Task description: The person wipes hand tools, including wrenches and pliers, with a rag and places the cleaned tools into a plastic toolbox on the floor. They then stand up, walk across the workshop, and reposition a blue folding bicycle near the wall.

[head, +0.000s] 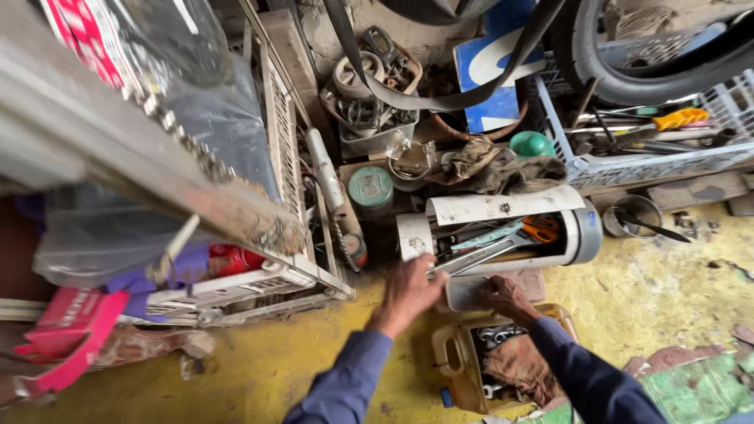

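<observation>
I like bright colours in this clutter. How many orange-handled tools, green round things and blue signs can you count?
Orange-handled tools: 2, scissors in the white cut-open container, another tool in the crate
Green round things: 2, tin lid, ball
Blue signs: 1
Total: 5

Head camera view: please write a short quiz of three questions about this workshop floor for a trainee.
1. True or false: the left hand reaches into the white cut-open container.
2. Which colour are the scissors handles? A) orange B) green C) black
3. Fill in: the right hand is above a yellowish can holding a brown ____.

Key: 1 true; 2 A; 3 rag.
</observation>
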The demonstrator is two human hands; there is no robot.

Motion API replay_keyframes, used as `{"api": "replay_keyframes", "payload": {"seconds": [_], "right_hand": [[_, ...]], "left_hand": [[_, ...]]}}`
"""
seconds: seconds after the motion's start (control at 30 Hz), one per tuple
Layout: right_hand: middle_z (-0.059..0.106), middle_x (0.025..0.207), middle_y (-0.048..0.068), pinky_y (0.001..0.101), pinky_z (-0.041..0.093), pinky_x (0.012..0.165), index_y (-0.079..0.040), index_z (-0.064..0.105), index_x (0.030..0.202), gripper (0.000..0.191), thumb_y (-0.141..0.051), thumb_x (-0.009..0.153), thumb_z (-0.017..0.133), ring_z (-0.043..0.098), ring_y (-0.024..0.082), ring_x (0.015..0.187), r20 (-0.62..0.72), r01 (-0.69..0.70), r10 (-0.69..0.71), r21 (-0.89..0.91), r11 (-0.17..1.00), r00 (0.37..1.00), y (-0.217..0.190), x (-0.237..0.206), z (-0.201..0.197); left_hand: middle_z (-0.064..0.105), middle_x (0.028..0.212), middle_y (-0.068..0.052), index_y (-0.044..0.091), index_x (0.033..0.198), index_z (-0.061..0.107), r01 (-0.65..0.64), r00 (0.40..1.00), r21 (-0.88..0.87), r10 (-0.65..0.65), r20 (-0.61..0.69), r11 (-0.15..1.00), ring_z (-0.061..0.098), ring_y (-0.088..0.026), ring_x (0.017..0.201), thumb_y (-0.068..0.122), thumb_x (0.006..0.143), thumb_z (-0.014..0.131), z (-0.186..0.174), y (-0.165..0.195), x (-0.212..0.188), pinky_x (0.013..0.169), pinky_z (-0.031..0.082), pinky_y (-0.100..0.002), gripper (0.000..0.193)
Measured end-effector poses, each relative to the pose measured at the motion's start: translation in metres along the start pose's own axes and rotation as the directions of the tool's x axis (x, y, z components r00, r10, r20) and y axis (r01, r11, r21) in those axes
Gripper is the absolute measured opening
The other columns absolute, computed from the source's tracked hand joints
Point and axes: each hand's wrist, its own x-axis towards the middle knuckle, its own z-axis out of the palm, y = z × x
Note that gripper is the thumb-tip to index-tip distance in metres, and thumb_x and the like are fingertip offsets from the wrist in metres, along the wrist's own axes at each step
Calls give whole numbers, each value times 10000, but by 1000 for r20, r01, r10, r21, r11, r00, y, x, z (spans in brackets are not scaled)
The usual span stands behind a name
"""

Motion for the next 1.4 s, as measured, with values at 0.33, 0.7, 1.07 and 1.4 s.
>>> {"api": "replay_keyframes", "payload": {"seconds": [0.33, 0.7, 1.07, 1.4], "right_hand": [[747, 816, 140, 348, 588, 631, 30, 730, 1047, 380, -326, 965, 626, 721, 192, 714, 239, -105, 74, 119, 987, 968, 54, -4, -34], [816, 819, 118, 334, 590, 545, -39, 766, 1083, 291, -242, 972, 588, 699, 216, 539, -9, 248, -289, -489, 837, 957, -159, 27, -61], [713, 861, 175, 358, 624, 523, 30, 611, 969, 244, -126, 877, 775, 722, 226, 636, -81, 183, -208, -244, 952, 975, -214, 180, 26], [723, 726, 51, 407, 527, 582, -95, 772, 961, 282, -324, 996, 611, 668, 209, 625, 164, 544, -557, -551, 633, 814, -163, 38, -65]], "left_hand": [[716, 1123, -209, 27, 1104, 693, 50, 986, 100, -64, 152, 994, 646, -411, 1067, 280, 847, 684, 0, -36, -4, 880, 509, -509, 361], [747, 984, -227, -4, 946, 724, 63, 887, 407, -238, 395, 911, 737, -345, 861, 122, 858, 631, -8, -58, -3, 747, 581, -456, 180], [748, 997, -234, 30, 907, 776, 0, 941, 391, -132, 311, 920, 727, -396, 922, 101, 790, 670, -17, -36, -16, 780, 584, -486, 173], [739, 1071, -229, 19, 962, 760, 23, 888, 401, -203, 412, 916, 732, -402, 959, 92, 808, 667, 3, -45, -30, 804, 595, -484, 194]]}}
